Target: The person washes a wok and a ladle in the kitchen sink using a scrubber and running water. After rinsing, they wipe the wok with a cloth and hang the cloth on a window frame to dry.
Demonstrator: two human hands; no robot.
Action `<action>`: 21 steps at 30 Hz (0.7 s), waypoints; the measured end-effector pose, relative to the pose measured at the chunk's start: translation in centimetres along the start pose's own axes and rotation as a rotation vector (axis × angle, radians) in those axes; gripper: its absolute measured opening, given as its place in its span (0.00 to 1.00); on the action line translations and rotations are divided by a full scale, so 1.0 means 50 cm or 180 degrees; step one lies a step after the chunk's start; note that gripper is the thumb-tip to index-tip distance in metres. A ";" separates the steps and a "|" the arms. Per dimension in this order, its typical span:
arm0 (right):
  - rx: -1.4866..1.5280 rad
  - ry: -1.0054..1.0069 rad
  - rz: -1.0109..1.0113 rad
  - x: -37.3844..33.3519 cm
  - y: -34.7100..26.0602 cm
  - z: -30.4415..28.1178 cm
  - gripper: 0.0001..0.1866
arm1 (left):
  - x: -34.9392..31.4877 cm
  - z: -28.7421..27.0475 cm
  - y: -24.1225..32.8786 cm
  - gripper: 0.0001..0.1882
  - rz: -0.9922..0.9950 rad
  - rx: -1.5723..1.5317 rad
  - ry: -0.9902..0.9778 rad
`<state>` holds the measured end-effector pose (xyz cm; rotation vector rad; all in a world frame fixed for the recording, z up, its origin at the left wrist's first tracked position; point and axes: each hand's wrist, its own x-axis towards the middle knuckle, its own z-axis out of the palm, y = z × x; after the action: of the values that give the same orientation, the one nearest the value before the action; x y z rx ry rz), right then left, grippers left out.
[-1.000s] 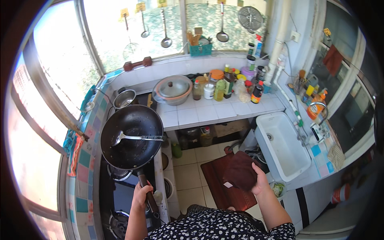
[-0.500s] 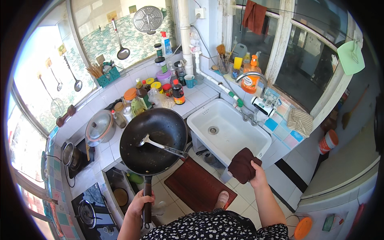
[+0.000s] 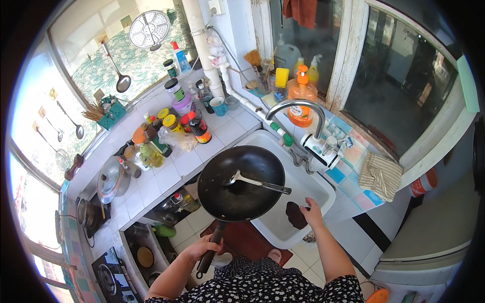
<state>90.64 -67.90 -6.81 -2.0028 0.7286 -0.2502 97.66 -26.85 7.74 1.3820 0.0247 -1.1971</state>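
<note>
My left hand (image 3: 204, 246) is wrapped round the dark handle of a black wok (image 3: 222, 169), which is lifted over the front left part of the white sink (image 3: 323, 194). A metal spatula (image 3: 257, 184) lies in the wok, its dark-ended handle sticking out past the right rim. At the right front of the sink, my right hand (image 3: 314, 214) has its fingers apart. Just left of its fingertips is a dark brown cloth (image 3: 295, 215), inside the sink's outline; whether it rests on the basin cannot be told.
A chrome faucet (image 3: 303, 106) arches over the sink, with an orange soap bottle (image 3: 301, 96) behind it. A striped cloth (image 3: 380, 175) lies on the tiled ledge. Bottles and jars crowd the counter (image 3: 222, 136) at left; a lidded pot (image 3: 113, 179) stands farther left.
The wok and spatula have moved right, from beside the counter to over the sink. My right hand has let go of the brown cloth, which is now within the sink's outline.
</note>
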 end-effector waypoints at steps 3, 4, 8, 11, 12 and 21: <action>-0.0454 0.1175 -0.1043 0.031 -0.180 -0.069 0.25 | 0.046 0.004 0.023 0.15 -0.0063 0.0155 -0.0077; -0.0447 0.1506 -0.1308 0.046 -0.236 -0.095 0.26 | 0.072 0.001 0.029 0.15 -0.0067 0.0227 -0.0144; -0.0984 0.2201 -0.1580 0.150 -0.329 -0.149 0.24 | 0.146 -0.014 0.086 0.12 -0.0101 0.0493 -0.0615; -0.1027 0.1878 -0.1073 0.200 -0.332 -0.164 0.19 | 0.193 -0.053 0.105 0.11 -0.0353 0.0495 -0.0737; -0.0983 0.1639 -0.0819 0.208 -0.331 -0.170 0.17 | 0.206 -0.054 0.116 0.11 -0.0399 0.0451 -0.0857; -0.1463 0.1648 -0.0743 0.217 -0.353 -0.161 0.21 | 0.357 -0.201 0.176 0.12 -0.0867 0.0960 -0.1349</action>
<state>102.61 -73.60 11.02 -2.4979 0.9321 -0.8241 117.69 -32.72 -0.08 1.3835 -0.2847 -1.7607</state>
